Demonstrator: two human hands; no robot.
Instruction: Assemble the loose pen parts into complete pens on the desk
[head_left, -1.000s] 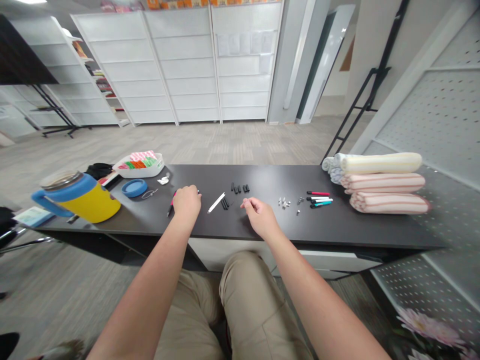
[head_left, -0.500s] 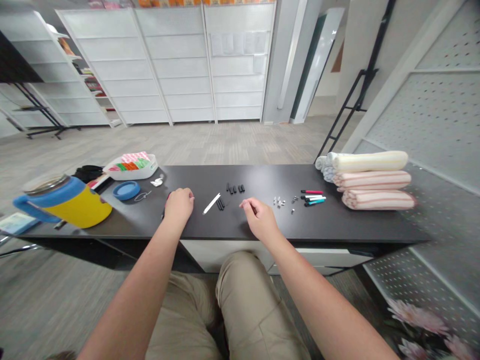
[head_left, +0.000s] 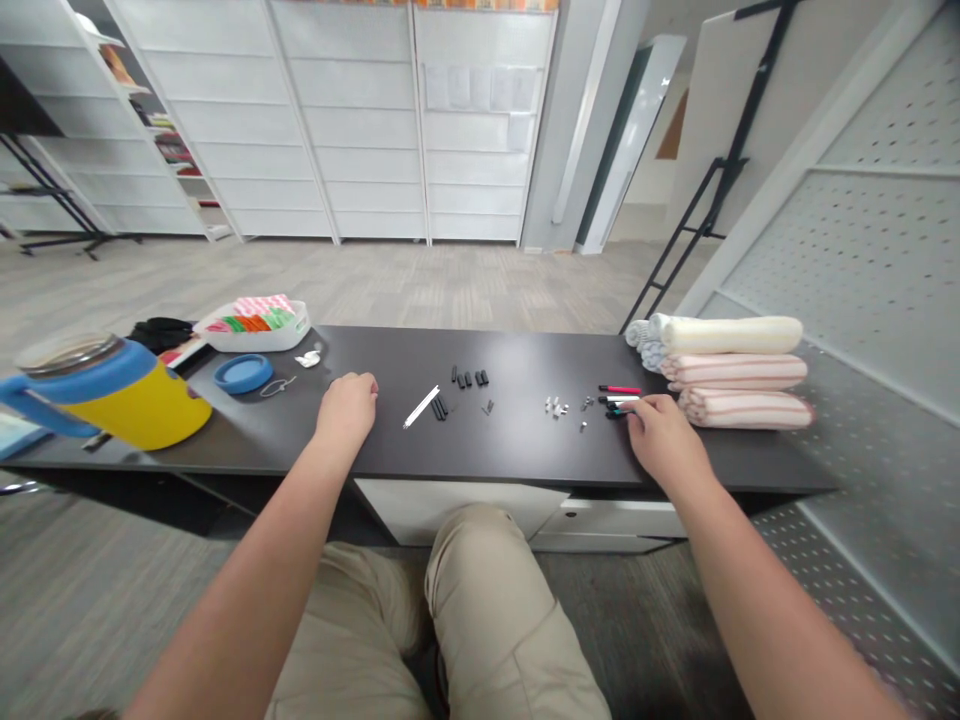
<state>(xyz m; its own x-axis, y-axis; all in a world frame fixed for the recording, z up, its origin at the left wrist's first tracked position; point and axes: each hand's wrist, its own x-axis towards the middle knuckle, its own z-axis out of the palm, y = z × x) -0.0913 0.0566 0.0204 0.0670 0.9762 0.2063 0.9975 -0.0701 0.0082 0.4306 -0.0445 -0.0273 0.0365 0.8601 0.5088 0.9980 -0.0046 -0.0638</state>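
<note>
My left hand (head_left: 347,408) rests on the dark tabletop with curled fingers; anything inside them is hidden. At the right, my right hand (head_left: 664,438) has its fingertips pinched at the end of a teal pen (head_left: 616,412). Beside that pen lie a red pen (head_left: 619,389) and a white one with a black end. Thin white sticks (head_left: 421,407) lie slanted in the middle, beside slim black pieces (head_left: 439,408). Behind them are several short black tubes (head_left: 469,379). Small white pieces (head_left: 556,407) and tiny metal-looking pieces (head_left: 589,402) lie left of the pens.
Rolled towels (head_left: 739,369) are stacked at the right end of the desk (head_left: 525,450). At the left stand a yellow and blue jug (head_left: 142,400), a blue lid (head_left: 244,373) and a white basket (head_left: 259,338) of colourful packets. A crumpled white scrap (head_left: 308,358) lies nearby.
My right hand has moved right, from the middle of the desk to the pens. Small dark bits now show where it was. My left hand stays in nearly the same place.
</note>
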